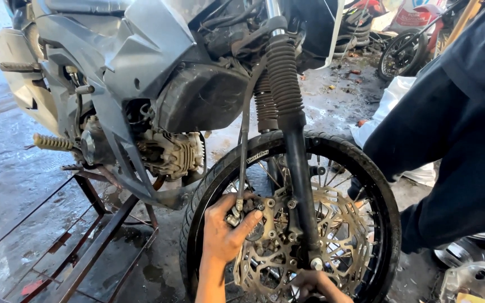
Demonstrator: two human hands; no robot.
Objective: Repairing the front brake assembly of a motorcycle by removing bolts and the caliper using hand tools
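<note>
The left hand reaches up through the frame's lower middle and closes its thumb and fingers round the small dark metal brake caliper that sits at the upper left edge of the perforated, wavy-edged steel brake disc; the grip looks snug, with the thumb laid across the caliper's face; the right hand shows only partly at the bottom edge, curled near the lower end of the black fork leg by the axle, and whether it grasps anything cannot be told; the caliper is against the disc with its thin black brake hose attached and running up beside the ribbed rubber fork gaiter, so by the look of it the part is neither free of the wheel nor plainly bolted home, and the work on it seems midway; the spoked front wheel with its black tyre remains mounted in the fork; behind it stand the grey motorcycle body panel and finned engine, the bike resting on a rusty red metal stand; a person in dark trousers crouches at the right.
</note>
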